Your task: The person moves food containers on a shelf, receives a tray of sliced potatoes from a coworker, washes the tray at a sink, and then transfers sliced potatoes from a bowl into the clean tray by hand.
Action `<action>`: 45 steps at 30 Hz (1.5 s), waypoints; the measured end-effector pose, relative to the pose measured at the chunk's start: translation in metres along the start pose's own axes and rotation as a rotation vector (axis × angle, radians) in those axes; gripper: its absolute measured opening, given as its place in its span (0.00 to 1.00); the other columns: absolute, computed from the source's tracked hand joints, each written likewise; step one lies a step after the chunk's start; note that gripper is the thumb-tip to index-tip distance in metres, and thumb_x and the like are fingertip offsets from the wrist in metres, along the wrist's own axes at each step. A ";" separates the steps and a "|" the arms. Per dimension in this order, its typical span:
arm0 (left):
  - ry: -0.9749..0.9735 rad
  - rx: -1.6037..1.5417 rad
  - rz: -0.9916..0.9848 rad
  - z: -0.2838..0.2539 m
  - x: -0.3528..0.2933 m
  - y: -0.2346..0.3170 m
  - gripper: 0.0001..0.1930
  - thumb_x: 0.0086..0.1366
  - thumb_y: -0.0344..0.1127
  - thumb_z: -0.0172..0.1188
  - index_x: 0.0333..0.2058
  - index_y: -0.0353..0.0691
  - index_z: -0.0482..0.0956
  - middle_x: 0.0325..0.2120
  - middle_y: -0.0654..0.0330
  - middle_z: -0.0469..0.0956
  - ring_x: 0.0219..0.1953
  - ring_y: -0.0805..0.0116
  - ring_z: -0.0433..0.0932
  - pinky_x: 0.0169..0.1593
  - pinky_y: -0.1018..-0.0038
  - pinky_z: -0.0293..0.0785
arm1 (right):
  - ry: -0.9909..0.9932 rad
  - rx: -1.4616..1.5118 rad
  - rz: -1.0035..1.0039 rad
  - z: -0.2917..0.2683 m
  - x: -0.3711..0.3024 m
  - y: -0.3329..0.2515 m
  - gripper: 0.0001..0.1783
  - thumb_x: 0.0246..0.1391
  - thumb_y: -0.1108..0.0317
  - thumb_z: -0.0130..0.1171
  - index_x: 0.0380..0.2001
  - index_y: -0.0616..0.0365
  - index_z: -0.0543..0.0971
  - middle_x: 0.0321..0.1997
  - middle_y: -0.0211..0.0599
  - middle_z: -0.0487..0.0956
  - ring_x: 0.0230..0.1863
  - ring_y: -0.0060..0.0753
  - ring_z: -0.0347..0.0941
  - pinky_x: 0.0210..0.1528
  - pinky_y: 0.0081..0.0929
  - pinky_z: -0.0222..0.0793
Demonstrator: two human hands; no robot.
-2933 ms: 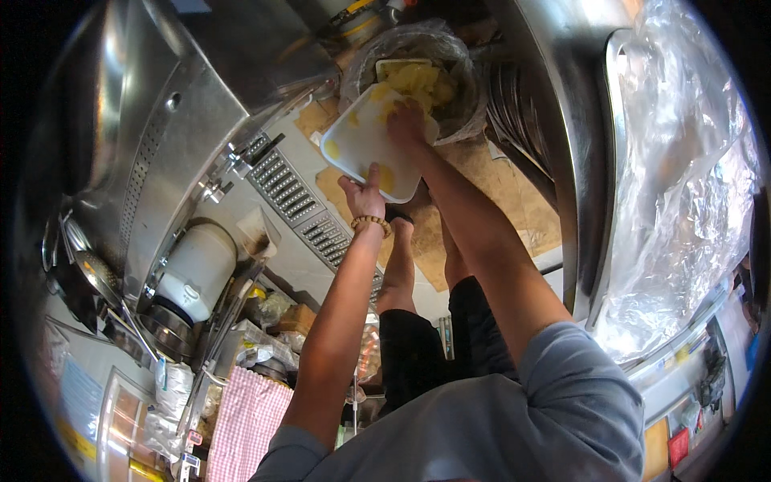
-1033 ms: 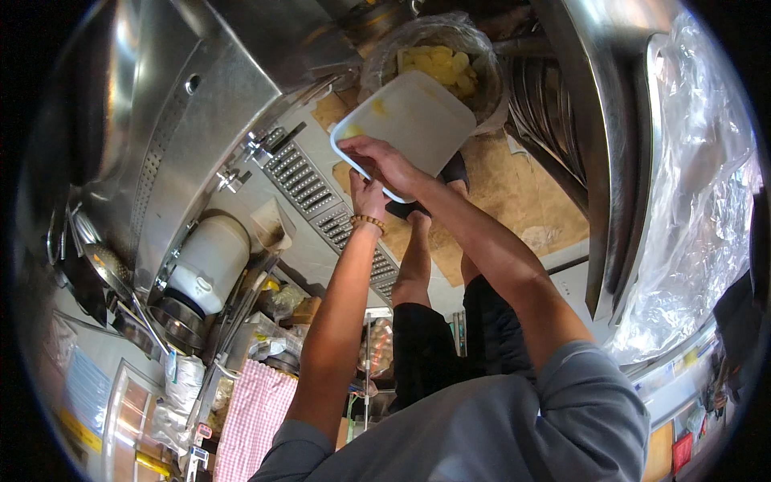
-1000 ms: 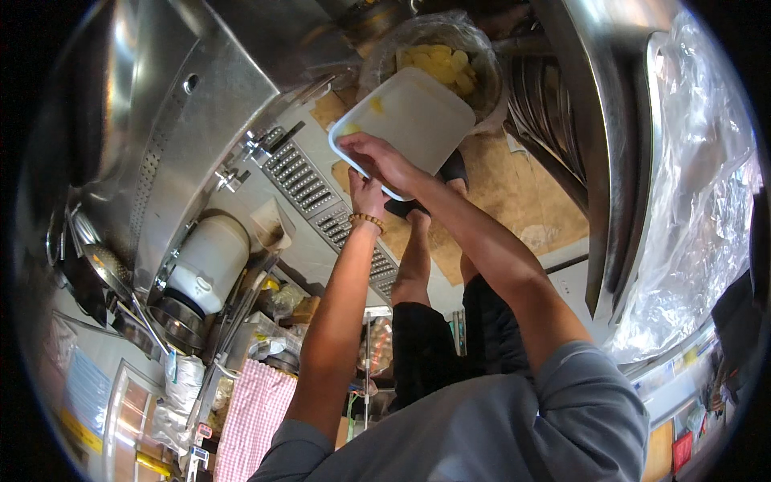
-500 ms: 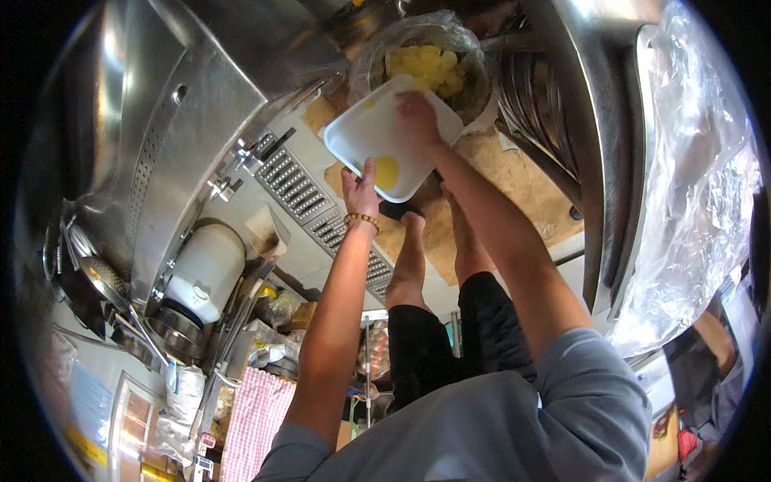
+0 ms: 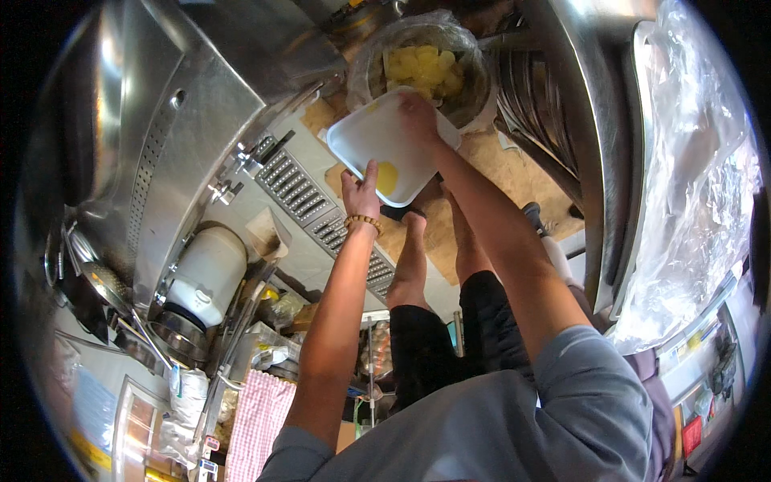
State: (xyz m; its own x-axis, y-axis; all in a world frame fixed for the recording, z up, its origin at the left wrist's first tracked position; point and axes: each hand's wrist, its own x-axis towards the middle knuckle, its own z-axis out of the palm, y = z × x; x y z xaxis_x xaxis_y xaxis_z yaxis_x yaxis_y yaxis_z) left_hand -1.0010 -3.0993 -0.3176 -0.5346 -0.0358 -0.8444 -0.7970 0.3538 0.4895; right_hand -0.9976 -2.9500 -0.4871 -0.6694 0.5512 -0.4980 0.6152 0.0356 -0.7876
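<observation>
A white shallow tray (image 5: 365, 138) is tilted in front of me, above the floor. My left hand (image 5: 361, 193) is closed on its near left edge, thumb over the rim. A round yellow slice (image 5: 387, 178) lies in the tray's near corner, and a small yellow bit sits by the far edge. My right hand (image 5: 418, 120) is over the tray's far right side; its fingers are smeared by motion. Just beyond the tray stands a bowl (image 5: 480, 84) lined with clear plastic film (image 5: 365, 60), with many pale yellow slices (image 5: 426, 68) inside.
Brown cardboard (image 5: 502, 181) covers the floor, beside a slotted metal drain grate (image 5: 293, 189). Steel equipment (image 5: 193, 88) rises at left, above a white container (image 5: 210, 265). A steel counter edge (image 5: 590, 161) and plastic sheeting (image 5: 691, 193) border the right, where another person's leg (image 5: 556, 257) shows.
The tray has shifted slightly nearer to me, with both hands still at it. Another person's foot and leg have come into view behind my right arm.
</observation>
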 end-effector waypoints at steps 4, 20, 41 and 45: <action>-0.045 -0.052 -0.068 0.002 -0.003 0.001 0.31 0.61 0.54 0.61 0.51 0.39 0.59 0.46 0.51 0.73 0.45 0.58 0.76 0.41 0.63 0.79 | -0.299 0.253 -0.098 0.024 -0.021 -0.001 0.18 0.52 0.73 0.52 0.48 0.62 0.75 0.50 0.44 0.75 0.53 0.42 0.71 0.55 0.34 0.65; -0.088 -0.126 0.033 0.019 0.029 0.022 0.29 0.66 0.54 0.53 0.56 0.42 0.58 0.53 0.53 0.67 0.51 0.57 0.72 0.47 0.60 0.75 | -0.453 -0.170 -0.327 -0.063 -0.134 -0.074 0.14 0.50 0.63 0.52 0.35 0.61 0.79 0.34 0.52 0.76 0.41 0.52 0.73 0.46 0.42 0.67; -0.022 -0.044 -0.048 0.010 0.025 0.010 0.25 0.66 0.50 0.54 0.53 0.41 0.59 0.49 0.52 0.71 0.45 0.59 0.76 0.40 0.64 0.79 | -0.282 0.253 -0.275 0.024 -0.055 -0.047 0.20 0.53 0.67 0.48 0.47 0.69 0.70 0.56 0.54 0.69 0.59 0.54 0.63 0.63 0.40 0.56; -0.074 -0.152 0.030 0.046 0.021 0.019 0.29 0.64 0.50 0.59 0.54 0.40 0.58 0.49 0.51 0.72 0.43 0.63 0.76 0.36 0.67 0.78 | -0.017 -0.351 -0.355 0.007 0.023 0.057 0.21 0.54 0.66 0.45 0.49 0.68 0.70 0.56 0.55 0.68 0.60 0.55 0.62 0.65 0.43 0.54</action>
State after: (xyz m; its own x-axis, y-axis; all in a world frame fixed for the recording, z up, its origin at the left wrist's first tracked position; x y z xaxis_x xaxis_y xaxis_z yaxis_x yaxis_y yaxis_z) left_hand -1.0142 -3.0502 -0.3358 -0.5410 0.0437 -0.8399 -0.8173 0.2081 0.5373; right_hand -0.9804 -2.9409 -0.5462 -0.8679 0.4406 -0.2293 0.4490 0.4987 -0.7414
